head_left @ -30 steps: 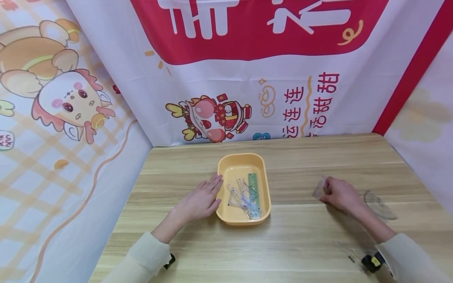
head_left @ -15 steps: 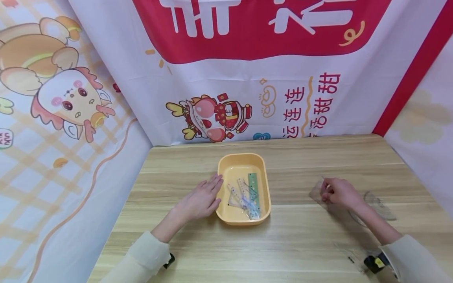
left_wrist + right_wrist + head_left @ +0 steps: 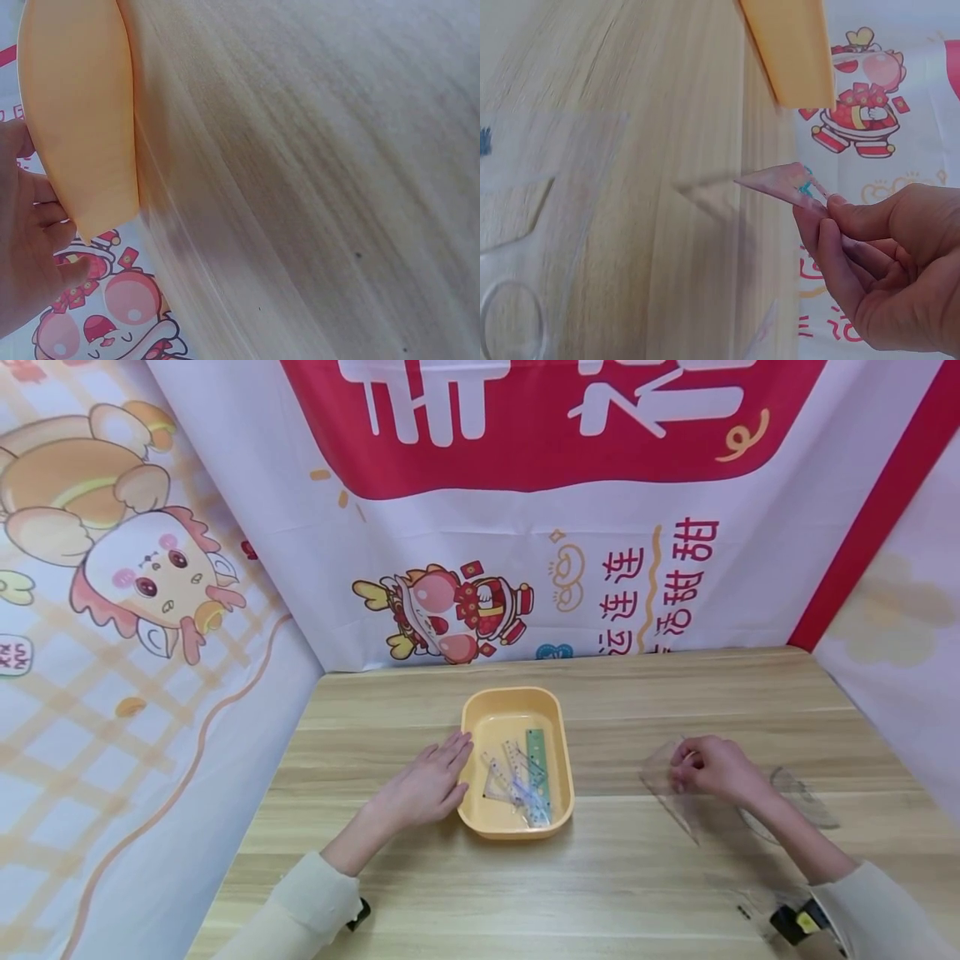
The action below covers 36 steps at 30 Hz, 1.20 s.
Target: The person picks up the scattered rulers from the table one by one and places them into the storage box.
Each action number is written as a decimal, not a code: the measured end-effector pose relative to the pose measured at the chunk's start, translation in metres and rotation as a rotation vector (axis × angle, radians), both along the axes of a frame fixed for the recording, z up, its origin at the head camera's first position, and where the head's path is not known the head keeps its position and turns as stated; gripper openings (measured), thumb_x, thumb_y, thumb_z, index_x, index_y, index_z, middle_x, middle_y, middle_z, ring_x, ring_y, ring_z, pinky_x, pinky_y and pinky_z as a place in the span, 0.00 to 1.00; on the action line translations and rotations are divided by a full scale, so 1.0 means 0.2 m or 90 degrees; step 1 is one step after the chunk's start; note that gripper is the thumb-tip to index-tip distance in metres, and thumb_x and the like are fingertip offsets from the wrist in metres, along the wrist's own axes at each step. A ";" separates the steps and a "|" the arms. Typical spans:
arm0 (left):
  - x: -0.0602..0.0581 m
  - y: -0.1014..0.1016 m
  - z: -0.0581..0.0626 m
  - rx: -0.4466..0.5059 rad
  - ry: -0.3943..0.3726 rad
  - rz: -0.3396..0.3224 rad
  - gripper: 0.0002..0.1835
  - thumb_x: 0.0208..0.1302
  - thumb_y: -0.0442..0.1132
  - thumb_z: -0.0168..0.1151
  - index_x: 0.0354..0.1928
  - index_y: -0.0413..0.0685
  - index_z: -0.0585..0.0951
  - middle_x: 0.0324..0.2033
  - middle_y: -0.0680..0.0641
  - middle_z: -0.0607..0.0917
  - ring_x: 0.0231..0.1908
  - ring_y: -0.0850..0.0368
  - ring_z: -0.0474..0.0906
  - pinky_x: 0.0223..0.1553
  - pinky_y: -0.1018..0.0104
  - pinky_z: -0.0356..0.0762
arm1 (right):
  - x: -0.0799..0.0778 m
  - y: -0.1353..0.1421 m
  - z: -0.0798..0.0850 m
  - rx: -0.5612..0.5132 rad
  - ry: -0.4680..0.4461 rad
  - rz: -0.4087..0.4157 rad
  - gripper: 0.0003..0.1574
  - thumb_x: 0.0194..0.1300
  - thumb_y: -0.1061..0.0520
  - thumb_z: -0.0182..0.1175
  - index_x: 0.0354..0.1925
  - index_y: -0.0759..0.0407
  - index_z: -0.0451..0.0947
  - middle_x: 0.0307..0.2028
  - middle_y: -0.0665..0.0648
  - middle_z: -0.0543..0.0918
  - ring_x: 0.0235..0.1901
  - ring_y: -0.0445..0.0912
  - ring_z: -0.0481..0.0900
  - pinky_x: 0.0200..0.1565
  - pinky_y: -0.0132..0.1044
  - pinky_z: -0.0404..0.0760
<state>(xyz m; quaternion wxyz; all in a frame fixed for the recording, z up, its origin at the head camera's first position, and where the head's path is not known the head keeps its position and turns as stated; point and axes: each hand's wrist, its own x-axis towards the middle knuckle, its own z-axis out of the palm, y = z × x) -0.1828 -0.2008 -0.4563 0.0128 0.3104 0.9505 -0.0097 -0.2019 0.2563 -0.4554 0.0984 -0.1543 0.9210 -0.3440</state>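
My right hand (image 3: 720,768) pinches a clear triangular set square (image 3: 660,774) between thumb and fingers, on the right side of the table. In the right wrist view the set square (image 3: 778,180) is tilted, and its shadow falls on the wood. Fingers straight, my left hand (image 3: 422,787) rests against the left rim of a yellow plastic tray (image 3: 517,833). The left wrist view has those fingers along the side of the tray (image 3: 82,112). Inside the tray lie a green ruler (image 3: 536,742) and several clear rulers and set squares that overlap.
A clear protractor (image 3: 813,806) lies on the table under my right forearm. Another clear piece (image 3: 738,897) with dark marks lies nearer, by the right wrist strap. A clear template with cut-outs (image 3: 585,187) shows in the right wrist view. Printed cloth (image 3: 450,527) hangs behind the table.
The set square in my right hand has turned and swung out, showing more of its outline left of and below the fingers. My left hand and the tray stay in place.
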 end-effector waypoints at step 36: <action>0.01 0.00 0.00 -0.003 -0.012 0.010 0.35 0.76 0.51 0.47 0.76 0.39 0.57 0.78 0.42 0.55 0.78 0.48 0.50 0.73 0.44 0.61 | -0.05 -0.36 0.13 -0.115 -0.013 0.047 0.02 0.64 0.69 0.60 0.36 0.69 0.78 0.28 0.58 0.88 0.29 0.43 0.86 0.34 0.43 0.88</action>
